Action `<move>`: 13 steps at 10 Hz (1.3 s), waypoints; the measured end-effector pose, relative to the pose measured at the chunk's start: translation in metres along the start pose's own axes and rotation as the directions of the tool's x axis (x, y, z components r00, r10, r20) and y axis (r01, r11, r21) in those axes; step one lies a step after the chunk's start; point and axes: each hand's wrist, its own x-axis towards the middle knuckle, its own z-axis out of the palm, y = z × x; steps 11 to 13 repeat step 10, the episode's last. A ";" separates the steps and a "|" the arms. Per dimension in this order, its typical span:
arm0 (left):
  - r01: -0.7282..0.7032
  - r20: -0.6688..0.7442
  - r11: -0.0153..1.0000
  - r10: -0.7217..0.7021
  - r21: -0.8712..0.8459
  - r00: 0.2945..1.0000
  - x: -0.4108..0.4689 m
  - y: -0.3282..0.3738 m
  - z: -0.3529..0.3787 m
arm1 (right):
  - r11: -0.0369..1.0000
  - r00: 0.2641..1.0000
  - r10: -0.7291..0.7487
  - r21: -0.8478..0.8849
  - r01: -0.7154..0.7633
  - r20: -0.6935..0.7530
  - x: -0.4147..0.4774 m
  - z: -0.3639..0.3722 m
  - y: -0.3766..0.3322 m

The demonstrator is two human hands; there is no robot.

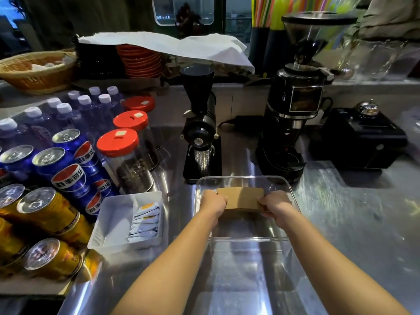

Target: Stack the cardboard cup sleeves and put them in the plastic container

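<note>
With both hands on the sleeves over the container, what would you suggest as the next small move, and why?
Probably lower the cardboard sleeves to the floor of the clear container and let go: the left hand and right hand grip their ends inside its walls.

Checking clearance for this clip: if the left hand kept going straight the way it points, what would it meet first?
Probably the far wall of the clear plastic container; the left hand points away along the sleeve stack. Beyond stands the small black grinder. Depth is uncertain.

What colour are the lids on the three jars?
Red lids, seen clearly in the head view.
</note>
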 end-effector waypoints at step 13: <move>-0.111 -0.022 0.964 0.120 0.243 0.993 0.005 0.010 -0.007 | 0.705 0.978 -0.209 -0.691 0.158 0.010 0.009 0.007 -0.015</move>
